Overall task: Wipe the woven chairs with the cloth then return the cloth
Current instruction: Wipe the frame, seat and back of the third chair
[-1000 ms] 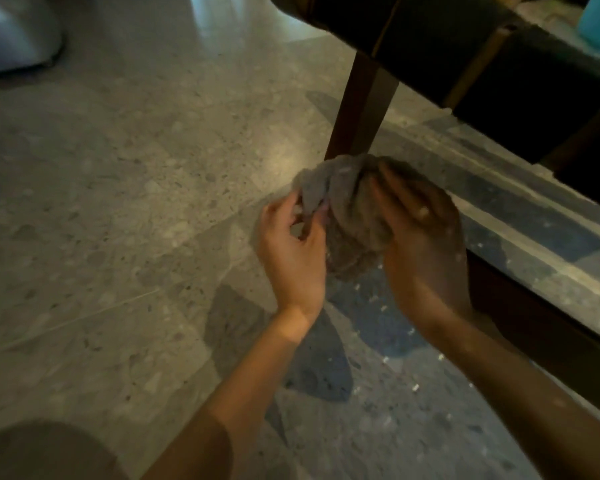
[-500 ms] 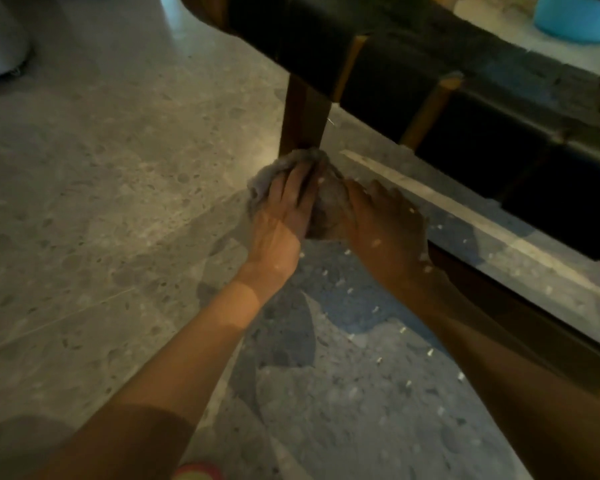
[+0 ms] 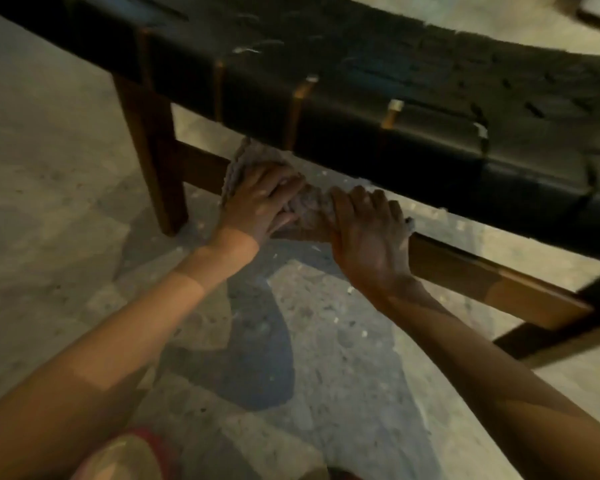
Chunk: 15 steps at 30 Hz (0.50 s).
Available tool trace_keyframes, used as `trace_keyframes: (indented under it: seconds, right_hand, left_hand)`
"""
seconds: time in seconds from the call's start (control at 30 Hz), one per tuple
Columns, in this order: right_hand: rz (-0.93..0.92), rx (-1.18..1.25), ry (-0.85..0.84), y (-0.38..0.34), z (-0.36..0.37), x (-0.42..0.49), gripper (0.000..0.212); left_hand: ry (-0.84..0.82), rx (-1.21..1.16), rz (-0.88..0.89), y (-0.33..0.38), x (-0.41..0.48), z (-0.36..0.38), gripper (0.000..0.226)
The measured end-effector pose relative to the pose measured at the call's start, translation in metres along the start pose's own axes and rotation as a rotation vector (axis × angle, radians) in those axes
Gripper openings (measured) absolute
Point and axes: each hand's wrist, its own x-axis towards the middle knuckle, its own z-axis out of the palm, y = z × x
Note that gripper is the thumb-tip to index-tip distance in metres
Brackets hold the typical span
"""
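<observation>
Head: both hands (left (image 3: 260, 202), right (image 3: 368, 233)) press cloth (image 3: 309, 206) onto rail (image 3: 465, 271).

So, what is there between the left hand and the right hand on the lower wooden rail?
In the head view, a bunched stretch of the cloth fills the gap between the left hand and the right hand, lying on the rail.

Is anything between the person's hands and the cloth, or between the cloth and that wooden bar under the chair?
Nothing visible. The left hand and right hand both grip the cloth, which lies draped directly on the wooden rail.
</observation>
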Motion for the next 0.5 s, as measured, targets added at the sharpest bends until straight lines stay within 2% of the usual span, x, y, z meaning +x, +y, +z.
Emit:
trace_keyframes:
  seconds: [0.1,0.23,0.4,0.5]
  right_hand:
    - [0.040,-0.060,0.083,0.032,-0.012,-0.031,0.042]
    - [0.157,-0.023,0.033,0.084,-0.028,-0.074,0.045]
    - [0.376,-0.137,0.049,0.126,-0.049,-0.121,0.045]
    - [0.453,-0.152,0.034,0.135,-0.052,-0.136,0.051]
  left_hand:
    - [-0.036,-0.042,0.059,0.041,0.014,0.009,0.048]
    - [-0.015,-0.106,0.124,0.103,0.035,0.026,0.047]
    - [-0.015,-0.218,0.159,0.180,0.054,0.048,0.044]
    - [0.000,-0.114,0.214,0.199,0.058,0.059,0.045]
